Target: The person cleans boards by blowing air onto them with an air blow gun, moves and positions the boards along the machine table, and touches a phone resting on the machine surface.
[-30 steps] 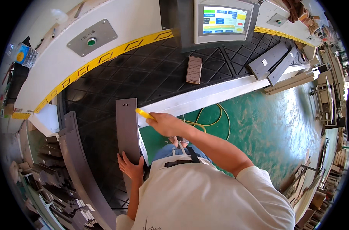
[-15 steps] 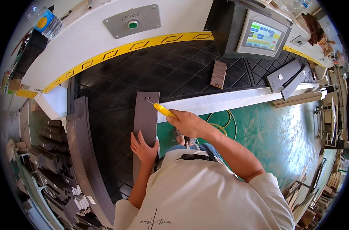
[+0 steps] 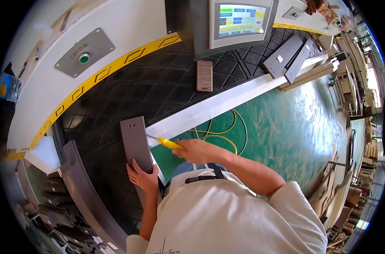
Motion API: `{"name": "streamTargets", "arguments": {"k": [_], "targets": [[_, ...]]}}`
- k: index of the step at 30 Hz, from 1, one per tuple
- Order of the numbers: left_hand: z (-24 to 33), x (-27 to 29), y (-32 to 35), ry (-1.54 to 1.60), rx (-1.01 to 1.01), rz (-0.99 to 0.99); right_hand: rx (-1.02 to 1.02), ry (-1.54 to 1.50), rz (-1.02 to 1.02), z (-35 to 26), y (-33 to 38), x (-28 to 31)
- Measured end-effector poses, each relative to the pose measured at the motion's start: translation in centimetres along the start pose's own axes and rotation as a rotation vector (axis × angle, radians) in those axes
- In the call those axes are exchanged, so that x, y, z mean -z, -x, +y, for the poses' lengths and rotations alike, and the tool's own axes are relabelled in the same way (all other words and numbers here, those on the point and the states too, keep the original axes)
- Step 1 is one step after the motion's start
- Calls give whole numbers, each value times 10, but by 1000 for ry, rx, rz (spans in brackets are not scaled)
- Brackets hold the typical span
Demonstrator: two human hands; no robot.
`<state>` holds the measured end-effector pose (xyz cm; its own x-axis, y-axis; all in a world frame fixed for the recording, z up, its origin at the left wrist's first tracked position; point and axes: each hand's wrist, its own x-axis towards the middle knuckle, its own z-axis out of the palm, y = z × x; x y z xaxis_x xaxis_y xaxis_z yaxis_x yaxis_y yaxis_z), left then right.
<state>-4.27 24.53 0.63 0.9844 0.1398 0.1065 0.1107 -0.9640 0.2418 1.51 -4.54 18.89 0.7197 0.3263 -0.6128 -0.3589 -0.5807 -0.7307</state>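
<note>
Pressing down flat, the left hand [image 3: 143, 177] lies open with its fingers spread on the near end of a grey metal strip [image 3: 135, 142], which lies lengthwise on the black diamond-patterned work surface [image 3: 129, 97], close to that surface's near edge. The strip runs away from the person, and two small holes show at its far end. Just to the right, the right hand [image 3: 196, 150] is closed around a yellow-handled tool [image 3: 169, 143]; the handle sticks out of the fist toward the strip, and its thin tip reaches the strip's right edge. Whether the tip actually touches the metal cannot be told.

A white rail [image 3: 226, 101] borders the black surface on the person's side, running diagonally up to the right. Beneath it, on the green floor [image 3: 285, 122], lies a loop of yellow cable [image 3: 226, 133]. To the left, a stack of long curved grey metal pieces [image 3: 80, 186] stands beside the work surface.

Farther out, a phone [image 3: 204, 75] lies face up on the black surface. Beyond it stands a control screen [image 3: 240, 21] in a grey housing, and to the right several more grey metal plates [image 3: 287, 57] lean together. A yellow stripe [image 3: 103, 76] and a grey plate with a green button [image 3: 84, 57] mark the white machine body at the far side.
</note>
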Motion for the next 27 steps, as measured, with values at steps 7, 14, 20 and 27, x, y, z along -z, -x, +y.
{"name": "streamTargets", "arguments": {"k": [7,14,20,27], "targets": [[-3,-4,3,-41,-5,32,-32,-33,31,6,29,8],[7,-5,3,-32,54,29,79,-30,135,42,64,5],[104,29,33,119,-135,-135,9,-31,477,167,119,15],[263,16,126,273,-620,-266,-52,-607,877,324,208,80]]}}
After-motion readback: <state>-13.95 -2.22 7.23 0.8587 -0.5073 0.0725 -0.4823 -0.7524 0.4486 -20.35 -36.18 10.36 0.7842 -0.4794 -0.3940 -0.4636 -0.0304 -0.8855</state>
